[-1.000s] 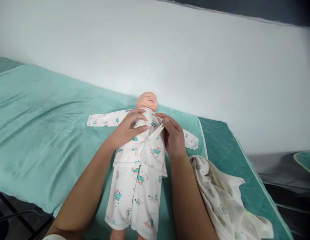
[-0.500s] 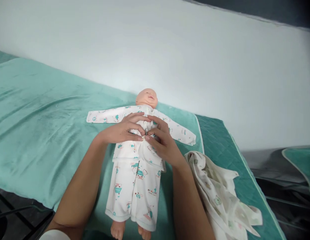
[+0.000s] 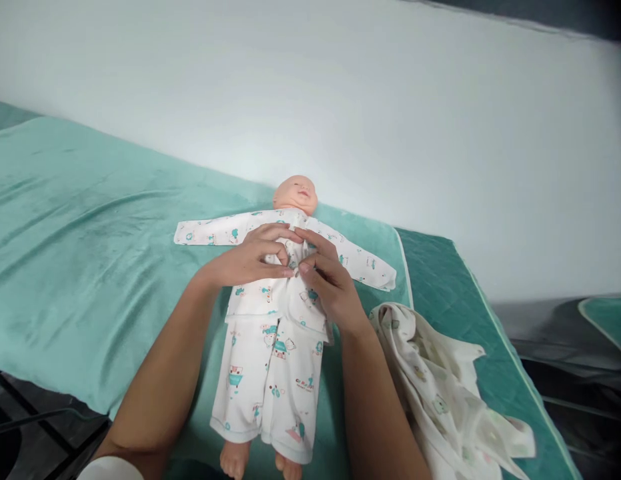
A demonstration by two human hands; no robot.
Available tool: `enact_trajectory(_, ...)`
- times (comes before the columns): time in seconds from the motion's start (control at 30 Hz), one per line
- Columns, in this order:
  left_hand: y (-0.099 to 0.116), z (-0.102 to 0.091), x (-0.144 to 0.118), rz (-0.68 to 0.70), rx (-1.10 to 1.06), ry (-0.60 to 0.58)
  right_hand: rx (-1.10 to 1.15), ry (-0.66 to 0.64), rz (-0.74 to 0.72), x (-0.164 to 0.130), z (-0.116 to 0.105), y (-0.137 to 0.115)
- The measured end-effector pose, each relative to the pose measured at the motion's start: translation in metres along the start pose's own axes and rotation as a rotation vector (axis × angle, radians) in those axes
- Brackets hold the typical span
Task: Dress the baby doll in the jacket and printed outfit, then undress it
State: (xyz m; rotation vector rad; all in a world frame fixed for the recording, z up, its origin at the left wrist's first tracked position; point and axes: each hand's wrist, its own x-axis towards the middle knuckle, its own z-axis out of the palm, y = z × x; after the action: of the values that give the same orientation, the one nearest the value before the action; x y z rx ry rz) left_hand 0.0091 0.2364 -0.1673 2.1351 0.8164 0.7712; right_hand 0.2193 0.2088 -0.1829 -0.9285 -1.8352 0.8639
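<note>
One baby doll (image 3: 295,193) lies face up on the teal blanket (image 3: 90,233), dressed in one printed shirt (image 3: 270,297) and one pair of matching trousers (image 3: 267,380). The left hand (image 3: 250,260) and right hand (image 3: 330,287) meet at its chest, fingertips pinching the shirt's front edges together. One crumpled printed cloth (image 3: 440,393) lies just beside the right forearm.

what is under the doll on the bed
The doll lies face up on a teal blanket, which shows all around it. Both hands pinch its shirt at the chest. Whatever lies directly beneath its back is covered.
</note>
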Motion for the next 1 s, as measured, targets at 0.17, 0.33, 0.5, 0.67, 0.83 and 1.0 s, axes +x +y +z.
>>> enact_trajectory(0.17,-0.001,-0.007,-0.005,-0.13,-0.317,0.241,0.158,0.206,0.12,0.0,-0.002,0.01)
enact_trajectory(0.33,-0.04,-0.021,-0.016,-0.384,-0.288,0.837,-0.062,0.6,0.412,-0.001,-0.032,0.05)
enact_trajectory(0.5,-0.066,-0.02,-0.012,-0.419,0.341,1.014,-0.567,0.613,0.277,-0.002,-0.045,0.069)
enact_trajectory(0.67,-0.061,-0.001,0.007,-0.311,0.608,0.56,-0.621,0.313,0.067,0.014,-0.025,0.064)
enact_trajectory(0.83,-0.063,-0.002,0.012,-0.428,0.763,0.454,-0.731,0.189,0.175,0.041,-0.026,0.072)
enact_trajectory(1.0,-0.066,-0.011,0.01,-0.539,0.798,0.485,-0.825,0.218,0.548,0.062,-0.047,0.08)
